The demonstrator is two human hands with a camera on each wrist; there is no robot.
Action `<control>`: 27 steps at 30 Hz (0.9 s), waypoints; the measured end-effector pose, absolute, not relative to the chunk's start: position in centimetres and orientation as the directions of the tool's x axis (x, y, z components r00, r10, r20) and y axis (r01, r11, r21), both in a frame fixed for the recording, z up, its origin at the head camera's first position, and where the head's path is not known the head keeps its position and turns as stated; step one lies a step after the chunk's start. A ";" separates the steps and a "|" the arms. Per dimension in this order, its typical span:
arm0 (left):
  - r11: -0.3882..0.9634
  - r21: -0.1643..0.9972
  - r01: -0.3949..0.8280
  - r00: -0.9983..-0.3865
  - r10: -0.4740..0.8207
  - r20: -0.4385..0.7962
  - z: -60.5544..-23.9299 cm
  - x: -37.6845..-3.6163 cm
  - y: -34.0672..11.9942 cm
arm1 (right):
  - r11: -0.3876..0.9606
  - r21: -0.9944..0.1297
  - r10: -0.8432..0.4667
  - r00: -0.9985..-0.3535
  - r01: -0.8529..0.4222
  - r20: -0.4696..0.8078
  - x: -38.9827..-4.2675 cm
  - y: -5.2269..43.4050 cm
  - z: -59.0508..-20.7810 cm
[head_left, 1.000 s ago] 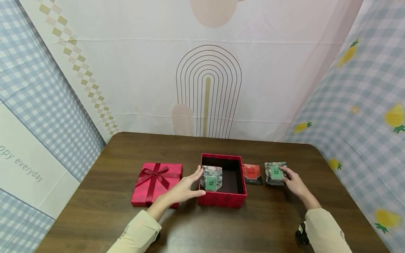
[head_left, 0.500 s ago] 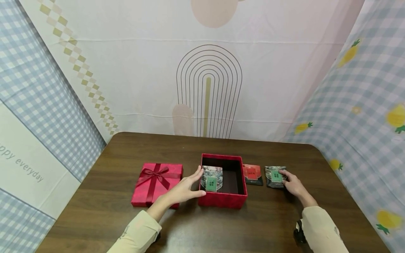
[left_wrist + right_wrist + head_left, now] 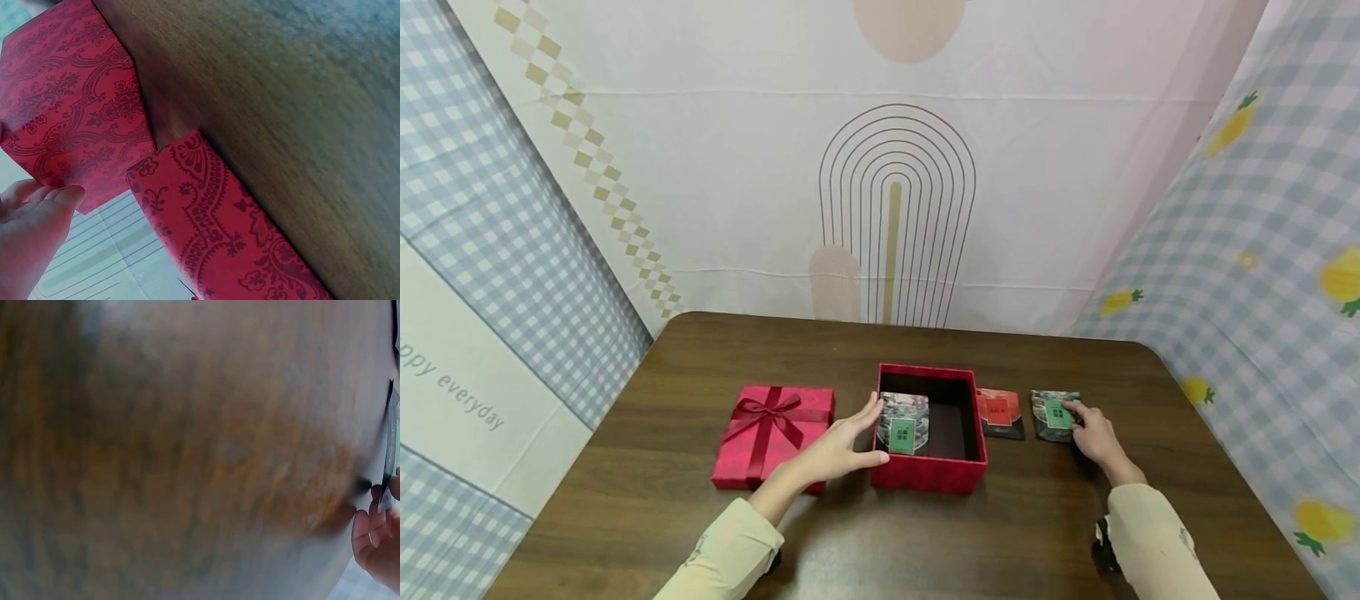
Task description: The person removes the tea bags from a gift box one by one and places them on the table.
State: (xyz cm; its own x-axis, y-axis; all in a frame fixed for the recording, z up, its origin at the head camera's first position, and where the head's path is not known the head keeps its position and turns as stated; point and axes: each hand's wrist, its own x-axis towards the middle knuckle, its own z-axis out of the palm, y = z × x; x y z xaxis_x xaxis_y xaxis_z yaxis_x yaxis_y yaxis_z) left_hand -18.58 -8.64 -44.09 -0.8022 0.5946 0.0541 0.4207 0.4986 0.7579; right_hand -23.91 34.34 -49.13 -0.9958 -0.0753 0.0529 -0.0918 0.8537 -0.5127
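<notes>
An open red box (image 3: 928,475) stands mid-table with a dark packet with a green label (image 3: 902,425) leaning inside at its left. My left hand (image 3: 871,433) rests against the box's left wall, fingers straight, thumb along the front corner; the left wrist view shows that hand (image 3: 34,219) touching the patterned box wall (image 3: 69,100). Right of the box lie a red-label packet (image 3: 999,412) and a second green-label packet (image 3: 1052,414). My right hand (image 3: 1078,418) pinches that packet's right edge. In the right wrist view, curled fingers (image 3: 372,534) sit at the packet's thin edge (image 3: 390,456).
The red lid with a ribbon bow (image 3: 772,433) lies flat left of the box, its side (image 3: 219,231) showing close to my left hand. The brown table (image 3: 925,542) is fenced by cloth walls at the back and both sides.
My right hand has drawn slightly nearer with the green-label packet, which now lies lower and flatter on the table. The left hand and box have not moved.
</notes>
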 end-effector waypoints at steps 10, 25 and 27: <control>0.498 0.750 0.435 -0.801 0.594 0.070 -44.3 -18.6 -8.5 | 0.885 -0.460 -0.043 -0.997 -0.068 0.063 -23.2 34.1 -49.8; 0.506 0.744 0.436 -0.805 0.589 0.071 -44.3 -18.6 -8.5 | 0.795 -0.592 -0.002 -0.977 -0.132 0.215 -22.8 32.8 -49.4; 0.505 0.743 0.440 -0.803 0.591 0.074 -44.3 -18.6 -8.5 | 0.778 -0.610 0.002 -0.971 -0.150 0.241 -22.8 32.2 -49.2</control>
